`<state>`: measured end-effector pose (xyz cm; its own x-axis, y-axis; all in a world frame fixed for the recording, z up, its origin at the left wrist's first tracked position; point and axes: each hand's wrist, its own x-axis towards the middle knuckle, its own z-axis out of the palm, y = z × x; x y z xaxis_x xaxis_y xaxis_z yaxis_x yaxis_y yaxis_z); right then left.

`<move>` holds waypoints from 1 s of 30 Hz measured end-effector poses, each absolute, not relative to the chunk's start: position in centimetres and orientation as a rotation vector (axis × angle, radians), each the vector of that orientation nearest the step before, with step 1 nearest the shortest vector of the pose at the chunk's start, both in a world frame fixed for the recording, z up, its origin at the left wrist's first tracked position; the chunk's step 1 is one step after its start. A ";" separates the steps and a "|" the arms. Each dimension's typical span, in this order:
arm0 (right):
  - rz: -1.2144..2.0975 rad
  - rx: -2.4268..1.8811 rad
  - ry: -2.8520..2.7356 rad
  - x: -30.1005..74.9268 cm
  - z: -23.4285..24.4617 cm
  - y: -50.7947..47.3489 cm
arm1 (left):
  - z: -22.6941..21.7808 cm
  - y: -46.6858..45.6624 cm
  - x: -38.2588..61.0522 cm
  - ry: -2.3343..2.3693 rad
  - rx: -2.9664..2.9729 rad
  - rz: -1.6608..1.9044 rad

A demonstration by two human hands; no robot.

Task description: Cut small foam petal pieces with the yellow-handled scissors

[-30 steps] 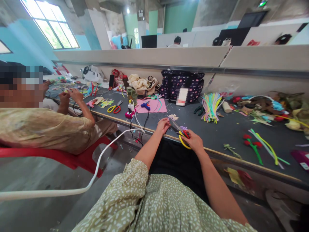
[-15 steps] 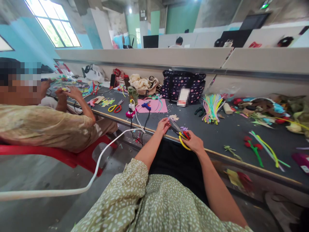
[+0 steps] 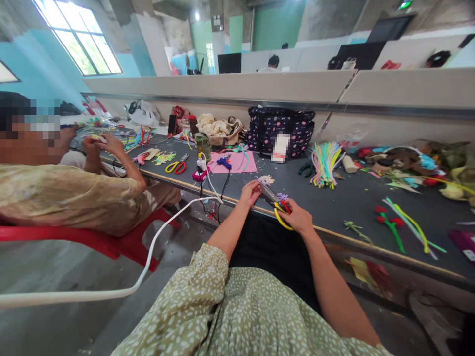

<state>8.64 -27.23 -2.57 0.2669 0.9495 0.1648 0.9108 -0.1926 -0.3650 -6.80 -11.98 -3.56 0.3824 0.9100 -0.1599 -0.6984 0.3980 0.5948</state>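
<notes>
My right hand (image 3: 300,217) is closed around a pair of scissors (image 3: 267,191) with one yellow and one red handle loop. The blades point up and left, over the table's front edge. At their tips, my left hand (image 3: 251,193) has its fingers pinched together; whatever they hold is too small to make out. Just beyond the blades lies a little heap of cream-coloured cut pieces (image 3: 266,180). Small lavender pieces (image 3: 282,197) rest on the dark table (image 3: 326,207) beside the scissors.
A bundle of pastel fuzzy stems (image 3: 326,165) stands to the right, near a red-and-green fuzzy flower (image 3: 391,227). A blue glue gun (image 3: 224,163) lies on pink paper (image 3: 245,160). A white cable (image 3: 163,222) crosses at left, where another person (image 3: 74,193) sits. Behind is a dark patterned bag (image 3: 260,128).
The view has shifted very slightly. Both hands and the scissors hold nearly the same place.
</notes>
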 end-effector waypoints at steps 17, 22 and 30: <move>0.174 -2.121 -1.661 8.8 -2.8 -27.1 | -4.1 -11.5 -6.6 0.485 0.474 1.064; 0.157 -2.140 -1.637 8.8 -3.0 -27.0 | -3.7 -11.8 -6.7 0.514 0.490 1.050; 0.086 -2.165 -1.673 8.5 -2.8 -27.3 | -3.4 -11.9 -6.4 0.565 0.434 1.066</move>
